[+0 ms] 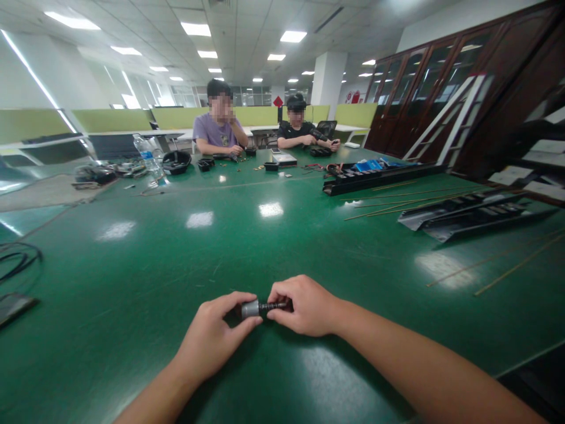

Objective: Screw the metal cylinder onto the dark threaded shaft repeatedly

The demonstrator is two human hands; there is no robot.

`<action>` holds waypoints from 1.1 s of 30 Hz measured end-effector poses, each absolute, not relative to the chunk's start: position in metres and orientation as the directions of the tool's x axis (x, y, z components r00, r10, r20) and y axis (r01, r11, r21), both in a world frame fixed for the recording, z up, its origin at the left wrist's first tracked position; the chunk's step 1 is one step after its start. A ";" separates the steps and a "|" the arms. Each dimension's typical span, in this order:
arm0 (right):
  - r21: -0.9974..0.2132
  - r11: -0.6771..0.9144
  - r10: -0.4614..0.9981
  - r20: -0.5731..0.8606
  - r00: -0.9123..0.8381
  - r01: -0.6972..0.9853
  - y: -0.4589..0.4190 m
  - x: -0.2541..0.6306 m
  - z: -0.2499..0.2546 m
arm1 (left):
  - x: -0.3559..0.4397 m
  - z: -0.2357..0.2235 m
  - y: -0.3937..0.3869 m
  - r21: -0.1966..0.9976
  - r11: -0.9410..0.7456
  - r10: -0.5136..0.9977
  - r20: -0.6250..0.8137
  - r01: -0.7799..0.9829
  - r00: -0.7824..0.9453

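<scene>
Two-handed hold at the near side

Metal part (251, 309) was held roughly level, low over the tabletop; contact with it could not be judged. Left hand (207, 333) clamped the grey cylinder end between thumb and fingers; right hand (309, 306) pinched the dark ribbed shaft, its far end partly hidden. Hands close, a slim gap between them. Green table (185, 259) stretched broad ahead, leaving reach room forward to a black tub (271, 166) on the far side, near a person in purple (220, 132) and a person in black (295, 129). Left edge of view: cables (20, 257) and a dark plate (15, 307), well apart from the hands. Right: thin rods (519, 265) bounded sideways room, with metal channels (481, 218) and a long black tray (384, 179) beyond
</scene>
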State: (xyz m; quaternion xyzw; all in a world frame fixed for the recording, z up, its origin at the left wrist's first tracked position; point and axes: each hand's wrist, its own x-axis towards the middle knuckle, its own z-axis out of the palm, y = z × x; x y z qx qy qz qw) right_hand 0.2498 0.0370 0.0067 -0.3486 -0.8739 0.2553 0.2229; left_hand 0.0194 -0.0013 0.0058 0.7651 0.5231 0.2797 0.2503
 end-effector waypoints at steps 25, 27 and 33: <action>-0.604 0.615 0.737 0.211 -0.642 0.508 0.037 0.250 0.007 | 0.021 0.006 0.000 0.660 -0.341 0.938 0.191 0.669 0.290; -0.606 0.611 0.739 0.207 -0.641 0.509 0.037 0.250 0.008 | 0.020 0.006 0.000 0.660 -0.337 0.939 0.185 0.671 0.290; -0.599 0.615 0.737 0.207 -0.643 0.513 0.037 0.251 0.009 | 0.019 0.005 0.000 0.667 -0.331 0.941 0.178 0.667 0.289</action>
